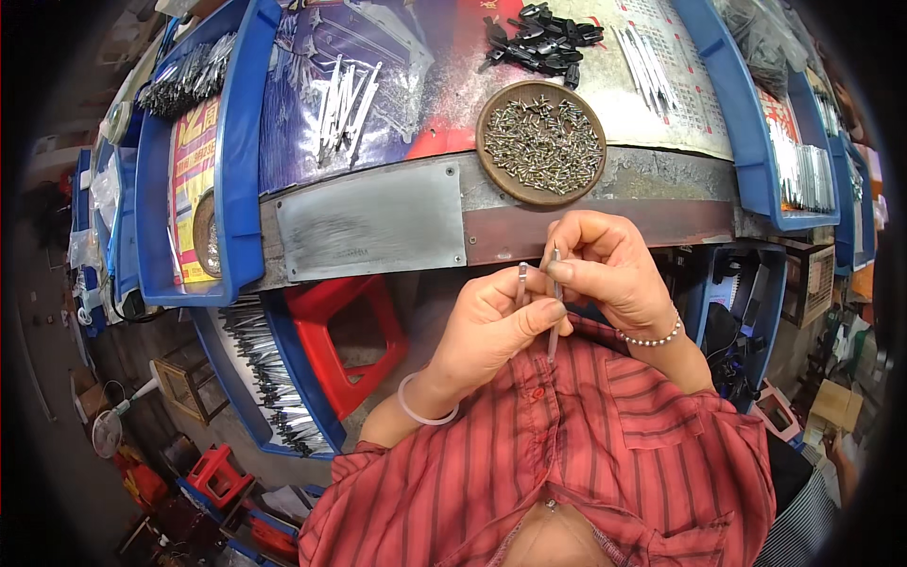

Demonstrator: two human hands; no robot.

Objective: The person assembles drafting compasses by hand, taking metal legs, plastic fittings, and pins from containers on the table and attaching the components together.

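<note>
In front of my chest, my left hand (484, 326) is closed round a slim metal strip (554, 346), its lower end sticking out below the thumb. A second narrow silvery piece (521, 272) pokes up between the left fingers. My right hand (609, 269) pinches the strip's upper end between thumb and fingertips; whether a smaller part is in that pinch, I cannot tell. Just beyond the hands stands a round brown bowl (540, 197) full of small metal pins (543, 142).
A metal plate (373, 222) is fixed to the bench edge. Farther back lie metal strips (348, 109), black clip-like parts (543, 42) and more strips (645, 68). Blue bins (241, 151) flank the bench. A red stool (392, 326) and a blue tray (307, 378) of parts are lower left.
</note>
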